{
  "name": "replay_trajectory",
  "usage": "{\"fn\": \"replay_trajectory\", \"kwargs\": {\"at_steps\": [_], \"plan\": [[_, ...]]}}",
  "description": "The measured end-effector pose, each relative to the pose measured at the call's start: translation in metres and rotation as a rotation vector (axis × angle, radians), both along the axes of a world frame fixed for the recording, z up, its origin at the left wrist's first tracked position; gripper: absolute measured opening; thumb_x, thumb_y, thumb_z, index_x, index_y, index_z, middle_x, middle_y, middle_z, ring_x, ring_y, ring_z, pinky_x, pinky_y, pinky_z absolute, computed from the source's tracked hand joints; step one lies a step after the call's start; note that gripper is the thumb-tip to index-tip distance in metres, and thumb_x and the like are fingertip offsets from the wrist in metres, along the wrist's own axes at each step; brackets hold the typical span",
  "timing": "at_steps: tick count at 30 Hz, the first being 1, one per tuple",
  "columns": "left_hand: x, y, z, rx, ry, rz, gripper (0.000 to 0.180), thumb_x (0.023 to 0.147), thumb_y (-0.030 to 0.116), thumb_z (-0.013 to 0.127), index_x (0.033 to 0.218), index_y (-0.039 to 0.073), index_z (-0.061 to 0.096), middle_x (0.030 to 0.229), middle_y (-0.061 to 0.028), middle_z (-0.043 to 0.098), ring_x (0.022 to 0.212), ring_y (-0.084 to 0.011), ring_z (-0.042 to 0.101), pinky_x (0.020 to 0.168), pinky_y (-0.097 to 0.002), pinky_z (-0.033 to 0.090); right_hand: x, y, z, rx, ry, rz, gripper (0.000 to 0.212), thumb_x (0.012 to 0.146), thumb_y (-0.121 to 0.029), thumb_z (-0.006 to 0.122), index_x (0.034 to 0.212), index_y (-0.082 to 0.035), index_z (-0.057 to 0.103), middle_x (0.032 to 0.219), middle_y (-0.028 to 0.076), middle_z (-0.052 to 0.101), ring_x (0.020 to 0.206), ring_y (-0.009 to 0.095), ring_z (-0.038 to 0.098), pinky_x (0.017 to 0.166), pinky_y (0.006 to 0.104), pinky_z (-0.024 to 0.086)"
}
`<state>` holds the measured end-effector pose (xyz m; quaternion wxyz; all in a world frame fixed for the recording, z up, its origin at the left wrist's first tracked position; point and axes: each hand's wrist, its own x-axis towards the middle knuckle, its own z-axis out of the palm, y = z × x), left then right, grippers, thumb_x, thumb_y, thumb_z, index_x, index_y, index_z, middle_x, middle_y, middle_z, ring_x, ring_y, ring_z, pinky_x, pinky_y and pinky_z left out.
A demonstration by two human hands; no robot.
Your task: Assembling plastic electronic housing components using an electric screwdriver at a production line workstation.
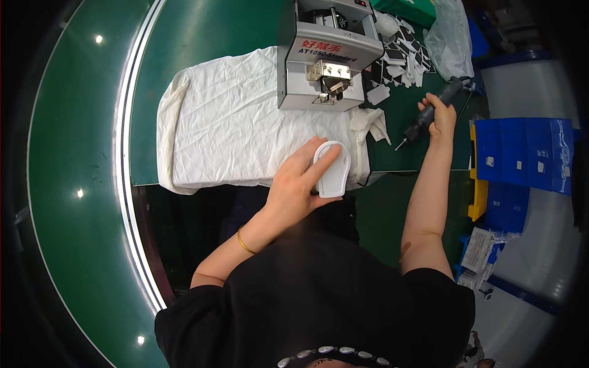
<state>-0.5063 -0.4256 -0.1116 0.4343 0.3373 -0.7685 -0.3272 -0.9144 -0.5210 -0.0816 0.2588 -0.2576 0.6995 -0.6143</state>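
Observation:
My left hand (294,184) grips a small white plastic housing with a rounded end (333,175), held at the near edge of a crumpled white cloth (227,122). My right hand (440,116) is wrapped around a dark electric screwdriver (429,113) with its bit pointing down and left over the green table (405,141). A grey screw feeder machine (325,55) stands on the cloth beyond both hands.
Small white plastic parts (402,58) lie scattered right of the machine, beside a clear plastic bag (451,40). Blue bins (524,153) and a yellow bin (477,184) stand at the right. A green conveyor belt (73,184) curves along the left.

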Motion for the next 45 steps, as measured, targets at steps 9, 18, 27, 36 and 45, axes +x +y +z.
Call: {"fn": "replay_trajectory", "kwargs": {"at_steps": [9,18,27,36,45], "plan": [[0.002,0.0,0.0,0.151,0.098,-0.031,0.123,0.057,0.02,0.097,0.155,0.004,0.023,0.141,-0.0229,0.054,0.126,-0.0356,0.057,0.105,-0.0421,0.045,-0.012,-0.006,-0.026,0.238,0.208,-0.019,0.032,0.074,-0.012,0.078,0.1,0.003,0.065,0.086,0.009,0.066,0.069,0.017,0.061,0.06,0.0306,0.047],[0.021,-0.009,0.036,0.759,0.662,-0.118,0.112,0.07,0.01,0.088,0.157,0.003,0.019,0.145,-0.0152,0.047,0.134,-0.0256,0.048,0.11,-0.039,0.039,0.121,0.061,0.021,-0.329,0.129,0.367,0.034,0.094,-0.011,0.068,0.125,0.001,0.058,0.103,0.006,0.064,0.089,0.012,0.061,0.084,0.0254,0.05],[0.036,-0.006,0.036,0.7,0.73,0.071,0.069,0.095,0.015,0.064,0.153,-0.003,0.031,0.149,-0.0156,0.046,0.133,-0.0231,0.048,0.11,-0.0338,0.037,0.258,0.114,0.041,-0.052,-0.187,1.087,0.057,0.084,-0.013,0.08,0.131,-0.001,0.05,0.113,0.007,0.065,0.104,0.013,0.061,0.088,0.0296,0.052],[0.107,-0.003,0.073,0.054,-0.288,0.31,0.057,0.066,-0.009,0.075,0.12,0.007,0.063,0.125,-0.015,0.06,0.108,-0.0333,0.064,0.088,-0.0379,0.055,0.293,0.084,0.044,0.102,-0.174,1.356,0.062,0.084,-0.008,0.079,0.136,-0.001,0.047,0.116,0.004,0.062,0.108,0.012,0.059,0.091,0.0296,0.05],[0.251,-0.136,0.042,0.175,-0.071,1.016,0.034,0.084,0.013,0.077,0.11,0.0,0.058,0.097,-0.0083,0.064,0.083,-0.0135,0.06,0.076,-0.0281,0.05,0.31,0.063,0.003,-0.045,0.177,1.141,0.044,0.088,-0.01,0.075,0.129,-0.003,0.058,0.09,0.002,0.067,0.066,0.006,0.055,0.061,0.0204,0.047]]}}
